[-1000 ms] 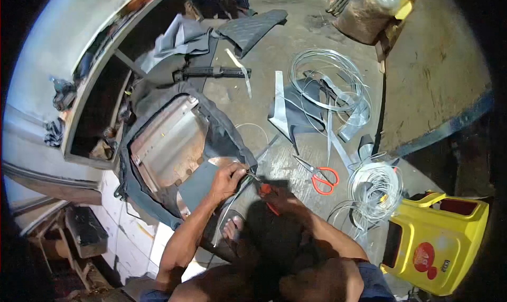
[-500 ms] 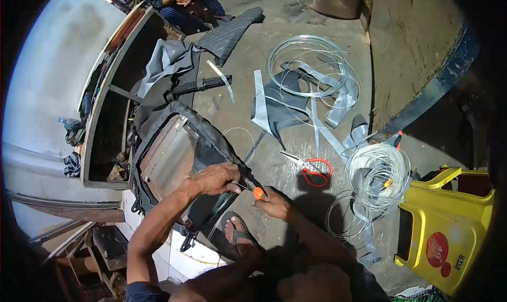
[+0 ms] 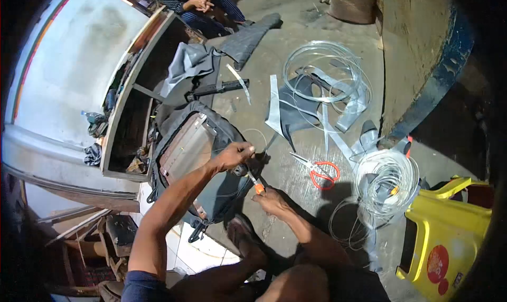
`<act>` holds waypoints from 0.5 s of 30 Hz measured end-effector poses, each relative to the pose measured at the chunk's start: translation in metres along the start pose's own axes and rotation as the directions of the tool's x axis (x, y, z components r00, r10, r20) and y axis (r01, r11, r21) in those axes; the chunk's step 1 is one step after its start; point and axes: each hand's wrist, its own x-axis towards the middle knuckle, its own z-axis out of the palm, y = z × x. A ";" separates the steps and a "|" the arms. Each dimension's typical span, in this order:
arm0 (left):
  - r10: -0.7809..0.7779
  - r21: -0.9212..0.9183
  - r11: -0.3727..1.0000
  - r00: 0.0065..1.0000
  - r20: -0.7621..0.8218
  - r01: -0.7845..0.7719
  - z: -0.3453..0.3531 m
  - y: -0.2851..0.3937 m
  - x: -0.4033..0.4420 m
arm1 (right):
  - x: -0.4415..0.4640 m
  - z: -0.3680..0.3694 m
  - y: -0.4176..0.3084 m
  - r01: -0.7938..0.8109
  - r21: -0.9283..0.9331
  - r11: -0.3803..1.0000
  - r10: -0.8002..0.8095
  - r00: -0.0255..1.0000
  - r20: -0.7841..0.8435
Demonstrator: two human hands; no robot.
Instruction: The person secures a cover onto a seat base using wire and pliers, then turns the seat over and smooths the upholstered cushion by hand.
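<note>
A black fabric bag [image 3: 222, 196] with a stiff brownish panel [image 3: 182, 151] in its opening lies before me on the floor. My left hand [image 3: 236, 157] is over its right edge, fingers pinched together; what they hold, if anything, is too small to make out. Just below, my right hand [image 3: 272, 201] grips an orange-handled tool [image 3: 259, 189] with a thin metal shaft that points up and left at the bag's edge. Whether the tip is in the fabric, I cannot tell. Red-handled scissors [image 3: 323, 174] lie partly open on the floor, right of the bag.
Coils of clear line [image 3: 322, 72] and a pale coil [image 3: 388, 180] lie right, among grey fabric scraps [image 3: 298, 104]. A yellow plastic stool [image 3: 449, 233] stands at the right. A framed cabinet [image 3: 124, 117] is left. Another person's clasped hands [image 3: 202, 2] show at the top.
My left hand has risen from the bag's edge, away from the tool. The orange-handled tool stays in my right hand, its shaft now more visible. The whole view has shifted.
</note>
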 end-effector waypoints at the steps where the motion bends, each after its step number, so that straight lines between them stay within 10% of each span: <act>1: 0.085 0.032 0.996 0.995 0.060 -0.087 -0.006 0.006 -0.003 | -0.005 -0.002 -0.003 -0.106 0.071 0.992 0.104 0.994 0.026; 15: -0.074 0.032 0.997 0.996 0.055 0.072 -0.006 0.006 0.010 | -0.008 -0.008 -0.013 -0.041 -0.116 0.992 0.035 0.998 -0.054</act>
